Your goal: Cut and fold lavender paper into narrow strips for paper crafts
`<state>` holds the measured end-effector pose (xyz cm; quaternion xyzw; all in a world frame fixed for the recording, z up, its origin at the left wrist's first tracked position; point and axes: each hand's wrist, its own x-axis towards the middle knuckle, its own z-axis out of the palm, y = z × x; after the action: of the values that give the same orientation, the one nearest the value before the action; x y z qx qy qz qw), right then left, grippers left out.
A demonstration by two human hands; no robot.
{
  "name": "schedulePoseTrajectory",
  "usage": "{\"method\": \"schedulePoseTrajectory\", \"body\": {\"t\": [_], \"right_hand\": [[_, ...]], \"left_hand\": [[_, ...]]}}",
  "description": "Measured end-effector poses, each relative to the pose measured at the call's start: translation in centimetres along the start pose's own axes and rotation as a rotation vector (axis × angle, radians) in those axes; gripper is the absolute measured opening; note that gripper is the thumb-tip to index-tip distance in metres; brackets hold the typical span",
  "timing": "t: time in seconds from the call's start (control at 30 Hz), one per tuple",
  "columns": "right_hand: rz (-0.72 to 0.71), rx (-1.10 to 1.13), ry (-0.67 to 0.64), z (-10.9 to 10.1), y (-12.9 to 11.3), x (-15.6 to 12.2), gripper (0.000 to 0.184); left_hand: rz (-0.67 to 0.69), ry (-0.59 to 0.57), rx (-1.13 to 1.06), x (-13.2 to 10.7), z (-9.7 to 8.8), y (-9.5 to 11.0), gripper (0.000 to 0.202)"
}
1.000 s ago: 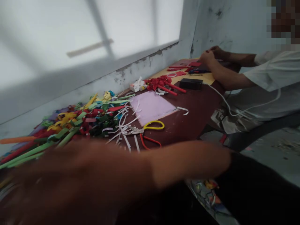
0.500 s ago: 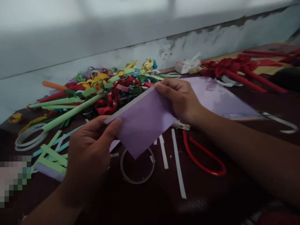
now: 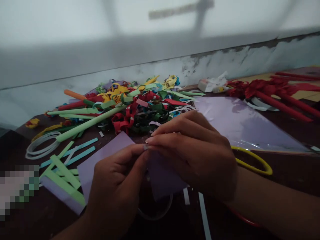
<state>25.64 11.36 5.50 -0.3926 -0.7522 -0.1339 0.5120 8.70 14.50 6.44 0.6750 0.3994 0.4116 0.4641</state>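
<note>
Purple paper piece, one, low over the tabletop, pinched at its upper edge by the fingers of left hand and right hand; one larger purple sheet lies flat beyond.

Bare left hand, bare right hand, bare forearms.

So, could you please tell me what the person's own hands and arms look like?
Both the left hand and the right hand are bare: no gloves, rings or watch visible. The forearms are bare too, with no sleeve in view.
</note>
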Motion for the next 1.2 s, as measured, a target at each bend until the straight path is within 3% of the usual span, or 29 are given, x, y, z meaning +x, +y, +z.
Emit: {"method": "schedulePoseTrajectory", "body": {"t": [0.13,0.33,0.57,0.83,1.03,1.2], "right_hand": [[-0.071,-0.141,-0.075,-0.2,0.2,-0.2,0.017],[-0.096,-0.147,-0.171,-0.2,0.1,0.0,0.024],[-0.164,-0.179,-0.236,0.2,0.4,0.0,0.029],[0.079,0.112,-0.147,0.8,0.8,-0.3,0.018],[0.159,0.281,-0.148,0.4,0.6,-0.2,0.013],[0.144,0.214,-0.111,0.4,0.6,-0.2,0.008]], "left_hand": [[0.05,-0.012,0.066,0.0,0.0,-0.3,0.021],[0.147,-0.02,0.188,-0.2,-0.2,-0.7,0.023],[0.105,-0.05,0.168,-0.1,0.0,-1.1,0.024],[0.057,-0.078,0.093,-0.3,-0.1,-1.3,0.024],[0.055,-0.087,0.07,-0.4,-0.2,-1.1,0.025],[0.075,-0.088,0.082,-0.5,-0.3,-1.0,0.024]]}}
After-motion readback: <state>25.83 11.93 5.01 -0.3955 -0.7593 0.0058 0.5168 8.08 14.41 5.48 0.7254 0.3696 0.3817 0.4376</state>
